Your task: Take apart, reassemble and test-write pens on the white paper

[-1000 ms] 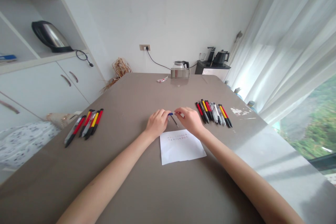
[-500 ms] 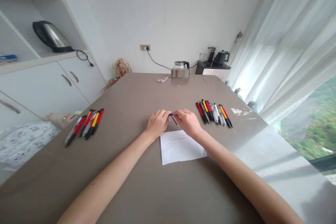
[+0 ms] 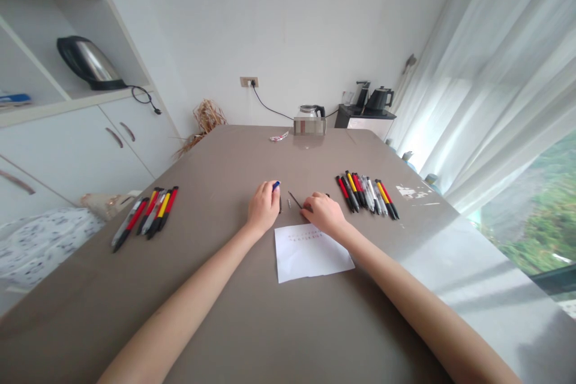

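Note:
My left hand [image 3: 263, 209] is closed around a blue pen part [image 3: 276, 185], whose end shows past the thumb. Beside it on the table lies a short dark piece [image 3: 280, 204], partly hidden by the fingers. My right hand [image 3: 324, 213] is low over the table, its fingers pinched at the near end of a thin dark pen refill [image 3: 294, 198]. Between the hands sits a tiny, pale, spring-like piece [image 3: 289, 203]. A sheet of white paper [image 3: 312, 261] with rows of small marks lies just in front, partly under my right wrist.
Several red, yellow and clear pens lie in a right-hand row [image 3: 366, 193] and a left-hand group [image 3: 146, 216] on the brown table [image 3: 225, 312]. A crumpled wrapper [image 3: 279, 137] and a glass pot [image 3: 309, 110] behind a blurred box [image 3: 309, 126] are at the far edge.
My hands have moved apart from where they met at the blue pen part. The left keeps it, shifted left; the right has lowered to the refill on the table.

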Demonstrator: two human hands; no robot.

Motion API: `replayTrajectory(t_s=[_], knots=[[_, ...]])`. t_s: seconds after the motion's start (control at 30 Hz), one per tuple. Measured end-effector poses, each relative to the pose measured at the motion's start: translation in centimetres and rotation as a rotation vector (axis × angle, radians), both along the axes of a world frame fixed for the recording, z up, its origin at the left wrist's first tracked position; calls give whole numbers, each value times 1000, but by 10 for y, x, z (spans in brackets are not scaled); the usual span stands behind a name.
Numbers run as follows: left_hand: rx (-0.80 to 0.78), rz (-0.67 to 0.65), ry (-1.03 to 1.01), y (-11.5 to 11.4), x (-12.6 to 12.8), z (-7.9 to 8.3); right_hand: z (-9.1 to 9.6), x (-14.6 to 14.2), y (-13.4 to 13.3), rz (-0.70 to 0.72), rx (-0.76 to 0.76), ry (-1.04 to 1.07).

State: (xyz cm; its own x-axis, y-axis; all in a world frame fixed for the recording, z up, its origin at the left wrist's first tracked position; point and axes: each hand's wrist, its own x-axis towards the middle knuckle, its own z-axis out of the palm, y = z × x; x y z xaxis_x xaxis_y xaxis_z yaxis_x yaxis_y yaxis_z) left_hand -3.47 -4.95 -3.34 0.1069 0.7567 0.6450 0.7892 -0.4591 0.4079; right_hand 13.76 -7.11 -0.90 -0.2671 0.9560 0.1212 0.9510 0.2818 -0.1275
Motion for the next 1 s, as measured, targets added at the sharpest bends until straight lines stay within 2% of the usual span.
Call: replayTrajectory(t_s=[0.13, 0.37, 0.5, 0.7, 0.83, 1.0], knots=[[-2, -7, -11, 0, 0, 0, 2, 4, 1, -36, 14, -133], [-8, -38, 98, -6, 3, 3, 5, 4, -1, -38, 56, -295], [15, -49, 129, -7, 4, 3, 7, 5, -1, -41, 24, -317], [34, -74, 178, -8, 5, 2, 11, 13, 4, -75, -101, -258], [39, -101, 221, -10, 7, 4, 12, 24, 12, -115, -110, 4], [38, -136, 295, -15, 10, 6, 9, 24, 19, -19, -8, 749]])
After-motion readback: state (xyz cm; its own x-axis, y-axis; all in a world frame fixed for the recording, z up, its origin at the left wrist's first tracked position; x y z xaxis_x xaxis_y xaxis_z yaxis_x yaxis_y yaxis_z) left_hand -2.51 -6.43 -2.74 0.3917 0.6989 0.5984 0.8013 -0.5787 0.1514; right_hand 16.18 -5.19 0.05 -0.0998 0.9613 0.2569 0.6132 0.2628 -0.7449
